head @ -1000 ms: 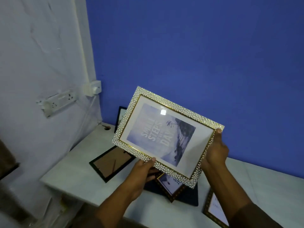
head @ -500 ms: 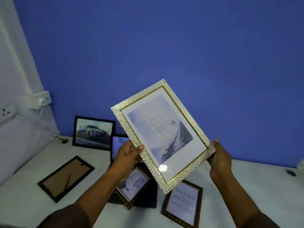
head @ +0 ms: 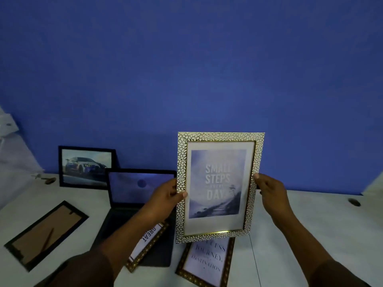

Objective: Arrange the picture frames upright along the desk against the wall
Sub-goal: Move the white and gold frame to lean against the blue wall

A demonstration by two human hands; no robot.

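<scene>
A white-and-gold pebbled frame (head: 218, 183) reading "Small steps every day" is held upright in portrait above the white desk (head: 310, 220). My left hand (head: 163, 198) grips its left edge and my right hand (head: 269, 189) its right edge. A black frame with a car photo (head: 86, 166) stands against the blue wall at the left. Lying flat on the desk are a black frame face down (head: 44, 233), a dark ornate frame reading "Great" (head: 148, 243) and another reading "Journey, destination" (head: 207, 262).
An open dark laptop (head: 136, 191) sits in the middle of the desk, with the "Great" frame lying partly on its keyboard. A white socket box (head: 7, 124) is on the left wall. Small dark spots lie on the desk at far left (head: 49, 180) and far right (head: 354, 201).
The pebbled frame has turned from a tilted, diagonal hold to straight upright portrait. It came lower and to the right, and my view swung right along the wall.
</scene>
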